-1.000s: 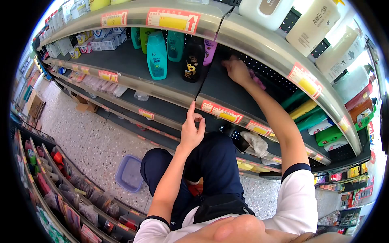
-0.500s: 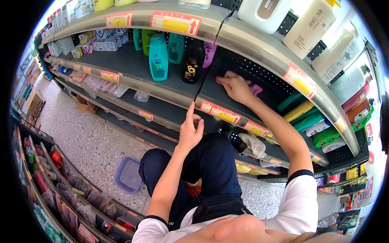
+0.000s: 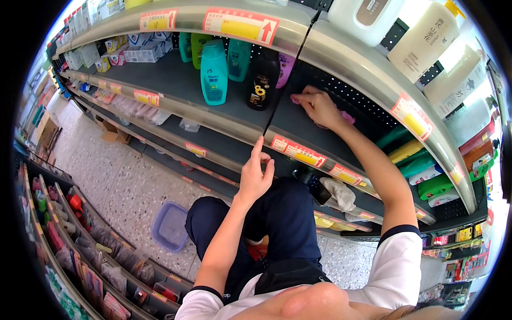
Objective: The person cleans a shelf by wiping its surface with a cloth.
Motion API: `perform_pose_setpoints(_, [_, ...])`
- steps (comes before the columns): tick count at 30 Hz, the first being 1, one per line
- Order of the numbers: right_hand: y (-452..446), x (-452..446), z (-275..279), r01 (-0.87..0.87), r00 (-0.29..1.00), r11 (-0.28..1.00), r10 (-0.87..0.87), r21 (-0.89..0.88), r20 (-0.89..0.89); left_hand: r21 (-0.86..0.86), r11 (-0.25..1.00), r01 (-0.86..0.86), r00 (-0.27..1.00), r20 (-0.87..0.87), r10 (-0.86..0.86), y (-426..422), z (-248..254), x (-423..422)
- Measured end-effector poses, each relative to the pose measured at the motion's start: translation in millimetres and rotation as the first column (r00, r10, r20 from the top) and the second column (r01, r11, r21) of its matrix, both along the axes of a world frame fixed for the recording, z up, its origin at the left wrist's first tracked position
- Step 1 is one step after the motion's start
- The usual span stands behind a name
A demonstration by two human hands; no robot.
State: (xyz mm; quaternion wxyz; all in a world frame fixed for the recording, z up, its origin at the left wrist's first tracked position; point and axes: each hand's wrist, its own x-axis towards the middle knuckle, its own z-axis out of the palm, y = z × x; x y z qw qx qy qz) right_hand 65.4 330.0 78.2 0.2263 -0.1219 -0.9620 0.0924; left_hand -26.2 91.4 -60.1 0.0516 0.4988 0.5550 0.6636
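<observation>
My right hand [image 3: 318,108] reaches onto the dark shelf [image 3: 290,118] and presses a pink cloth [image 3: 348,117] on its surface, fingers closed on it. Part of the cloth sticks out on both sides of the hand. At the shelf's front edge is my left hand [image 3: 256,173], its index finger stretched up against the rim by the seam and the other fingers loosely bent, holding nothing. Left of the seam stand a black bottle [image 3: 263,80] and a turquoise bottle [image 3: 214,74], with green, teal and purple bottles behind them.
Several bottles [image 3: 421,165] lie at the shelf's right end. The upper shelf holds large white bottles [image 3: 424,38]. Below, a grey rag [image 3: 340,193] hangs beside a dark object. A purple basin [image 3: 169,226] stands on the floor, and another shelf rack [image 3: 101,250] is at lower left.
My right hand still holds the pink cloth at nearly the same spot on the shelf. The view has shifted slightly, so the shelves appear a little further right. My left hand stays at the rim.
</observation>
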Motion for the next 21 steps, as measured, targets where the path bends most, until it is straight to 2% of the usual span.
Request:
perform_pose_setpoints(11, [52,-24,-14,0.142,0.990,0.968,-0.134,0.207,-0.053,-0.018,1.000,0.016,1.000,-0.010,-0.016,-1,0,-1])
perform_pose_setpoints(14, [67,-31,-21,0.214,0.977,0.955,-0.208,0.203,-0.050,-0.014,1.000,0.012,1.000,-0.018,-0.012,-1,0,-2])
perform_pose_setpoints(17, [83,-38,-29,0.241,0.969,0.906,-0.206,0.347,-0.136,-0.013,1.000,0.011,1.000,-0.022,-0.011,-1,1,-2])
perform_pose_setpoints(21, [104,-47,-37,0.317,0.948,0.877,-0.276,0.361,-0.160,-0.014,1.000,0.004,1.000,-0.025,-0.005,0,0,-1])
